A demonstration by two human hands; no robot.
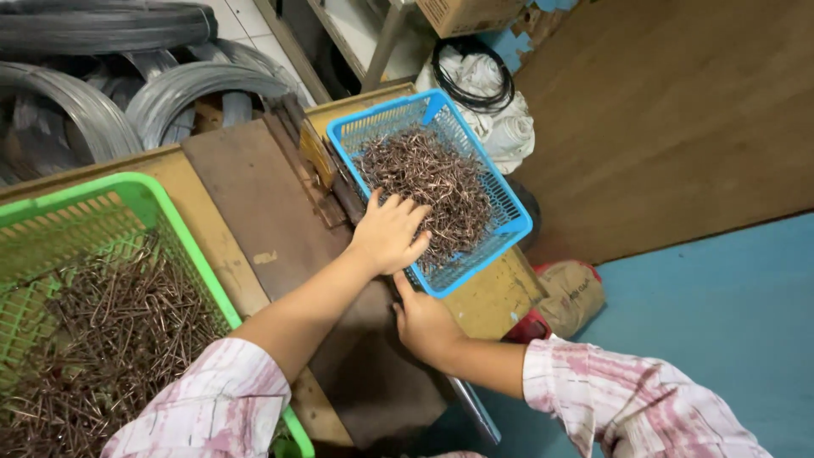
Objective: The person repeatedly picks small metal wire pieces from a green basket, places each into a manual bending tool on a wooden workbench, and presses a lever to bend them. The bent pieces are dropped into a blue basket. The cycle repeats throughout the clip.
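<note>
Blue basket (517, 222), at one o'clock on the workbench (199, 199), holds rusty bent wire pieces (428, 182); left hand (388, 233) rests spread open on them. Right hand (426, 322) grips the basket's near rim. Green basket (182, 233), at nine o'clock, holds similar brown wire pieces (110, 339).

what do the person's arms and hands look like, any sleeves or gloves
Both hands are bare, with no gloves, rings or watch visible. The left hand and right hand come out of short sleeves that end above the elbow. The sleeves are white fabric with a blotchy pink and maroon striped, tie-dye-like pattern, loose fitting.
</note>
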